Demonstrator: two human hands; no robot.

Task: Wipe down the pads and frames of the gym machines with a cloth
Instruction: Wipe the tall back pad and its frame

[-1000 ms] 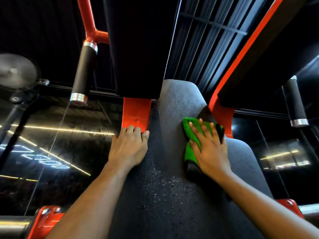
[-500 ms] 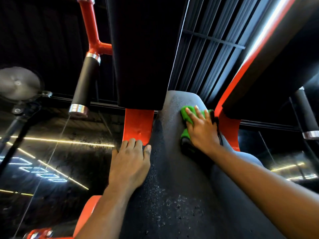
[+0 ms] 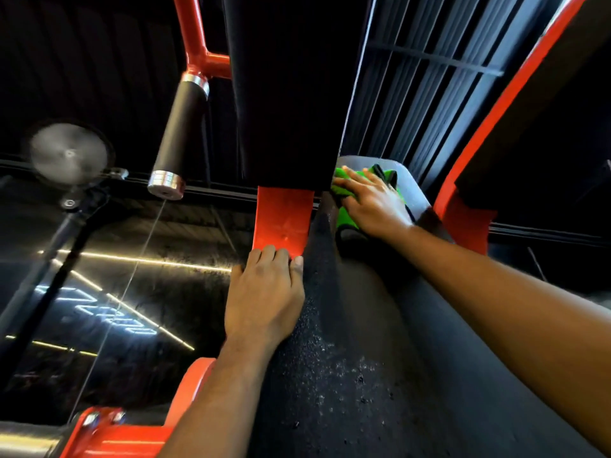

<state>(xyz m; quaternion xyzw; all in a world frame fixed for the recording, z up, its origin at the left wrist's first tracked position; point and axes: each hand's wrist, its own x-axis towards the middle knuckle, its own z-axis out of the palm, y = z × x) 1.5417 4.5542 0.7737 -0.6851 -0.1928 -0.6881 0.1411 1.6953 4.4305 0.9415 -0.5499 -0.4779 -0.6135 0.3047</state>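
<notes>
The right hand (image 3: 373, 203) has slid the green cloth (image 3: 344, 211) further up the pad (image 3: 347, 375). It now works at the pad's far end, close against the foot of the black upright cushion (image 3: 291, 94), where half a second ago it was nearer the far right edge by the red frame (image 3: 463, 216). Its fingers are straight and spread, pressing the cloth flat. Green shows past the fingertips and under the palm.

The left hand (image 3: 264, 302) has kept its place on the pad's left edge. It lies flat and holds nothing, fingers close together, with the tips touching the lower edge of the red bracket (image 3: 282, 219). Droplets speckle the pad near its middle.

Blue-white lit marks (image 3: 99, 312) reflected on the glossy floor are too smeared to read.
</notes>
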